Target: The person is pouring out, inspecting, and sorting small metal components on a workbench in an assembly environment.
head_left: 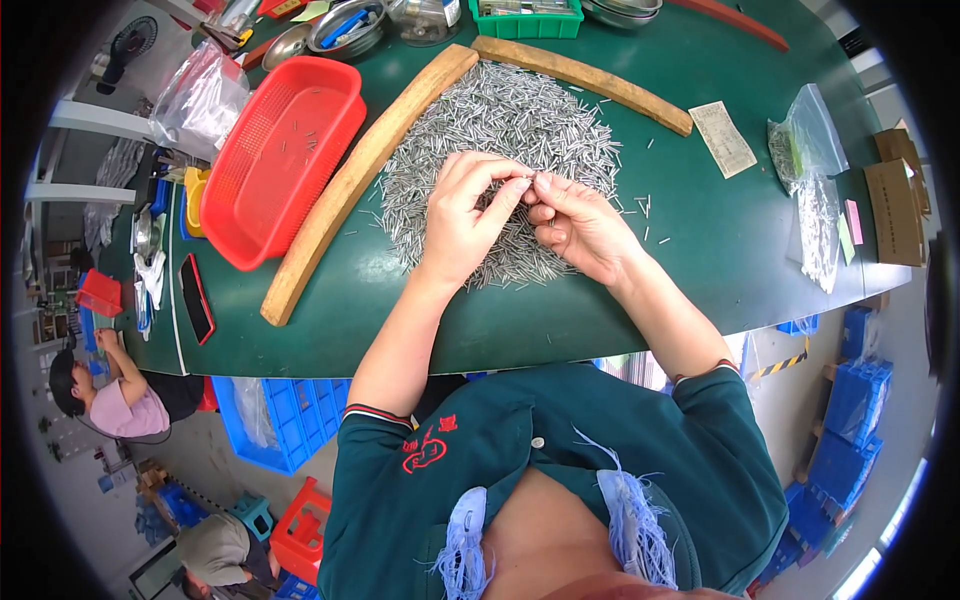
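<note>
A broad heap of small silvery metal pins (pixel 545 125) lies on the green tabletop (pixel 700 245) in front of me. Over its near half, my left hand (pixel 467 212) and my right hand (pixel 583 228) meet fingertip to fingertip. Thumb and forefinger are pinched together on the left, with the other fingers curled. The right thumb presses on bent fingers as well. Whatever sits between the fingertips is too small and covered to make out. Two wooden strips, a left one (pixel 362 190) and a right one (pixel 590 82), form an angled border behind the heap.
Left of the wood stands a red plastic basket (pixel 268 175) with a few pins inside. A phone (pixel 197 300) lies nearer. On the right are a paper slip (pixel 722 140) and plastic bags (pixel 815 215). A green tray (pixel 525 25) stands behind. A co-worker (pixel 125 400) sits far left.
</note>
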`<state>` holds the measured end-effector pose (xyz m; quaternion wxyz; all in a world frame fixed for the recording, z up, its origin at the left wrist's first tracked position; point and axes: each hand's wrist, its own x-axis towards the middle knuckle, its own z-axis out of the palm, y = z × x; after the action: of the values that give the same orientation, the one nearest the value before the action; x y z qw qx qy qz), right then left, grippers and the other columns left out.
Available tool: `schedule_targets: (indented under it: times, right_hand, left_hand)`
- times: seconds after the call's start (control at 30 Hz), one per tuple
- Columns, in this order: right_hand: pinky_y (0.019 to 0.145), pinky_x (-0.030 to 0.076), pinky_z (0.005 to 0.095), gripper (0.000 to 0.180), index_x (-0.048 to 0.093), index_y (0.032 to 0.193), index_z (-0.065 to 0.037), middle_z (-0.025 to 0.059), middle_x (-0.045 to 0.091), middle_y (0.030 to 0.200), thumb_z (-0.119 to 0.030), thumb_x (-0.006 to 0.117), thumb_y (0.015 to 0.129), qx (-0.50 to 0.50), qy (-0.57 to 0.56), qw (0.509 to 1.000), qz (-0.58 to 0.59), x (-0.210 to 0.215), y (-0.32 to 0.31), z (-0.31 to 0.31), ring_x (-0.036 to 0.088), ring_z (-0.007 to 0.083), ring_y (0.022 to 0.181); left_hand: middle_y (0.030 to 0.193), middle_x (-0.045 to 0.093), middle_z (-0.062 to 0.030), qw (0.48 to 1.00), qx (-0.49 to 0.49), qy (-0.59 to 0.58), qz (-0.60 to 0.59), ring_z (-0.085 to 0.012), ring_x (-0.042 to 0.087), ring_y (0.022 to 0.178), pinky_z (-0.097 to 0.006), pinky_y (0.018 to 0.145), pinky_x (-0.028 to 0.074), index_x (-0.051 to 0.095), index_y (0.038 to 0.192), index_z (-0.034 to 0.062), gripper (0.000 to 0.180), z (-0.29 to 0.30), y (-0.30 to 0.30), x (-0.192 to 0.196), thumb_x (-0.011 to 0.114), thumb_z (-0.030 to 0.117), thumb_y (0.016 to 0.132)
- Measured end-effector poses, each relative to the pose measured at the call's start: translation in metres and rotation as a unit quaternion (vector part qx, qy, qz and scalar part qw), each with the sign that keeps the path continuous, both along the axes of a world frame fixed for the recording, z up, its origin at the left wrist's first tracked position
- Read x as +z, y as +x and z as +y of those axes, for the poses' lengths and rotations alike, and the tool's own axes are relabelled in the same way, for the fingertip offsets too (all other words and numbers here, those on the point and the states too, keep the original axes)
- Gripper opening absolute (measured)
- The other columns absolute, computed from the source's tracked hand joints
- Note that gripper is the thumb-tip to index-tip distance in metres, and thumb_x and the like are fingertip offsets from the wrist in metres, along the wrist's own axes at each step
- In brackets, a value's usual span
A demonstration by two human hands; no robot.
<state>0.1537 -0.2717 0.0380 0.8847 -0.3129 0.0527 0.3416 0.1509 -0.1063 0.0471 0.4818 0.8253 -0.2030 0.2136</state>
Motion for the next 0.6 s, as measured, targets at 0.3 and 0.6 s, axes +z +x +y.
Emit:
schedule_targets:
  times: [0.3, 0.6]
  right_hand:
    - [0.045, 0.031, 0.0142, 0.01, 0.054, 0.091, -0.007, -0.003, 0.048, 0.077, -0.016, 0.057, 0.088, -0.046, -0.007, 0.999, 0.014, 0.0046, 0.0025, -0.0008, 0.04, 0.0009, 0.061]
    - [0.043, 0.023, 0.0167, 0.014, 0.058, 0.088, -0.006, -0.0078, 0.043, 0.063, -0.02, 0.061, 0.086, -0.067, -0.163, 0.977, -0.117, 0.0075, -0.0019, 0.0026, 0.03, 0.0001, 0.048]
  left_hand:
    - [0.09, 0.06, -0.0062, 0.999, 0.025, -0.021, -0.016, -0.0152, 0.057, 0.081, -0.027, 0.074, 0.046, 0.065, 0.089, 0.0038, 0.011, 0.0043, 0.0039, -0.0048, 0.065, 0.003, 0.078]
    - [0.088, 0.059, -0.0061, 1.0, -0.014, -0.011, -0.015, -0.0148, 0.057, 0.078, -0.027, 0.069, 0.048, 0.062, 0.087, 0.0028, 0.014, 0.0, 0.0001, -0.0034, 0.068, 0.002, 0.075]
